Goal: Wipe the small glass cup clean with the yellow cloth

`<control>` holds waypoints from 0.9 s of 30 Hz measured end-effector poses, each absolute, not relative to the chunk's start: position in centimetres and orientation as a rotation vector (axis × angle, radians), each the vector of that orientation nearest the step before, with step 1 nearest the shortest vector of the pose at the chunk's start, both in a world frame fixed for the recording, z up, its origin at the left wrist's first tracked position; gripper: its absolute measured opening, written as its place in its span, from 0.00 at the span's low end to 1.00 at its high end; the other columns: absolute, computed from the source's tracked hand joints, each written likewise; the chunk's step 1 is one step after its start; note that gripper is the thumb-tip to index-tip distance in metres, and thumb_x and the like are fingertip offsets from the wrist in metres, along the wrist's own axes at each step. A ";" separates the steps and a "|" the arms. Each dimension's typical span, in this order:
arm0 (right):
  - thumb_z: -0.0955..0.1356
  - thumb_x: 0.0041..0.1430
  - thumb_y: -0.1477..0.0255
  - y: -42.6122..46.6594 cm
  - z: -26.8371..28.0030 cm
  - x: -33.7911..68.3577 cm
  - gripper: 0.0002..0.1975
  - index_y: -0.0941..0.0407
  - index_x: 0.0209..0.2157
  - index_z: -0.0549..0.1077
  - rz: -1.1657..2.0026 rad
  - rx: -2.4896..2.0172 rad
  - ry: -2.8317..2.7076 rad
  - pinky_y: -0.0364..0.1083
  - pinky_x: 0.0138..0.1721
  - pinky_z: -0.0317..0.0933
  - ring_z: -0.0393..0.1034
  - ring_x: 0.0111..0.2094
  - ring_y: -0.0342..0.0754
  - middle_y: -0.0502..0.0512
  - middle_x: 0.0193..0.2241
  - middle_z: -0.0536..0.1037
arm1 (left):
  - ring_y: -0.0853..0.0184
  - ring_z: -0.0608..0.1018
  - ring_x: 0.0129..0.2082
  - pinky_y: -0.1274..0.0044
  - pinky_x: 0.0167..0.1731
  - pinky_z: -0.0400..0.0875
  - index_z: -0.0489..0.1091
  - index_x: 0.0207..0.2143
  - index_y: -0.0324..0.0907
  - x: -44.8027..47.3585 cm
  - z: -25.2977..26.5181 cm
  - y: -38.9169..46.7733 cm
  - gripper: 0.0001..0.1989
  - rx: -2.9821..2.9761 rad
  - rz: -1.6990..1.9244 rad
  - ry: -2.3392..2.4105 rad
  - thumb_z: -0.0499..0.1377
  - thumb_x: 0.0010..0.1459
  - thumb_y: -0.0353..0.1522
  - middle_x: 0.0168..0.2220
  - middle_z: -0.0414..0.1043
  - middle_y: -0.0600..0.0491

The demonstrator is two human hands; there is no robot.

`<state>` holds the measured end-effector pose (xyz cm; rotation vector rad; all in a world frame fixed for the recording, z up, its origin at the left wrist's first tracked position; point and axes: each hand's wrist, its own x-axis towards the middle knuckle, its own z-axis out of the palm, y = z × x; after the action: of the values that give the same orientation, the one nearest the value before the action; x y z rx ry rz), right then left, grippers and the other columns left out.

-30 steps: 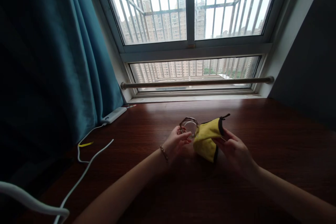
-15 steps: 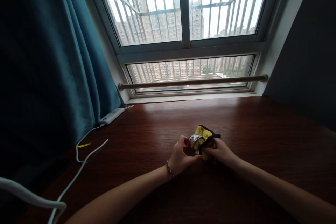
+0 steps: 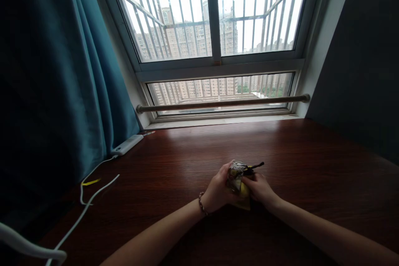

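Observation:
My left hand [image 3: 217, 191] is curled around a shiny, see-through object [image 3: 236, 173] with bright glints; its kind is unclear. A yellow cloth with black edging [image 3: 245, 196] lies against that object and hangs down below it, between my hands. My right hand [image 3: 261, 189] pinches the cloth from the right side, thumb toward the shiny object. A dark strip of the edging sticks out above my right fingers. Both things are held just over the brown wooden tabletop [image 3: 187, 149], and my fingers cover part of them.
At the left lie a white power strip [image 3: 128, 144], white cables [image 3: 84, 212] and a small yellow strip [image 3: 91, 182]. A blue curtain [image 3: 93, 70] hangs there. Beyond the tabletop are a metal rail [image 3: 224, 103] and a barred window.
The yellow cloth, earlier standing up above my hands, now hangs below the shiny object. My left hand has turned up around that object. The view has shifted slightly.

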<state>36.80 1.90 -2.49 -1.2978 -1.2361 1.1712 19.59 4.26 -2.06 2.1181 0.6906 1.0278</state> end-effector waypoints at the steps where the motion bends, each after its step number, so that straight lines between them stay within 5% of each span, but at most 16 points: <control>1: 0.68 0.46 0.60 1.8 -2.5 36.8 0.17 0.62 0.28 0.74 1.159 -1.285 -1.254 0.41 0.20 0.58 0.67 0.22 0.46 0.55 0.22 0.75 | 0.57 0.65 0.54 0.69 0.56 0.58 0.50 0.60 0.46 19.5 -2.1 4.3 0.48 2.048 1.010 0.695 0.69 0.38 0.36 0.55 0.60 0.46; 6: 0.67 0.51 0.58 1.8 -3.0 37.0 0.20 0.62 0.32 0.76 1.133 -1.291 -1.369 0.47 0.30 0.65 0.73 0.30 0.54 0.58 0.28 0.78 | 0.57 0.70 0.50 0.69 0.49 0.66 0.40 0.62 0.47 19.3 -2.3 4.5 0.55 1.682 0.880 0.553 0.70 0.37 0.29 0.51 0.65 0.45; 11: 0.71 0.46 0.64 1.9 -3.8 37.0 0.18 0.60 0.38 0.75 1.038 -1.222 -1.429 0.52 0.43 0.64 0.71 0.41 0.57 0.59 0.38 0.77 | 0.56 0.68 0.52 0.68 0.52 0.63 0.52 0.58 0.46 19.2 -2.2 4.3 0.50 1.729 0.907 0.540 0.72 0.32 0.27 0.52 0.63 0.45; 18: 0.69 0.49 0.61 1.3 -3.3 36.6 0.16 0.61 0.30 0.75 0.984 -1.233 -1.350 0.48 0.32 0.65 0.72 0.32 0.55 0.58 0.29 0.78 | 0.54 0.67 0.53 0.67 0.53 0.61 0.52 0.59 0.45 19.1 -2.0 4.4 0.50 1.707 0.822 0.491 0.71 0.33 0.28 0.53 0.63 0.44; 22: 0.67 0.51 0.58 1.6 -3.7 36.6 0.19 0.61 0.31 0.75 1.023 -1.230 -1.353 0.47 0.31 0.64 0.72 0.31 0.55 0.58 0.29 0.78 | 0.53 0.61 0.58 0.66 0.56 0.57 0.46 0.61 0.46 19.2 -2.1 4.6 0.55 1.713 0.825 0.465 0.71 0.32 0.27 0.59 0.54 0.42; 27: 0.67 0.52 0.57 1.8 -4.4 36.3 0.20 0.62 0.33 0.75 1.147 -1.142 -1.257 0.47 0.31 0.64 0.72 0.32 0.54 0.59 0.31 0.78 | 0.57 0.63 0.57 0.68 0.57 0.55 0.43 0.62 0.47 19.3 -1.2 4.1 0.46 1.632 0.802 0.338 0.66 0.45 0.30 0.58 0.55 0.45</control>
<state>36.33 1.84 -4.37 -1.1424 -1.2573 1.1474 19.27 4.06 -1.19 1.6322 0.3375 0.8017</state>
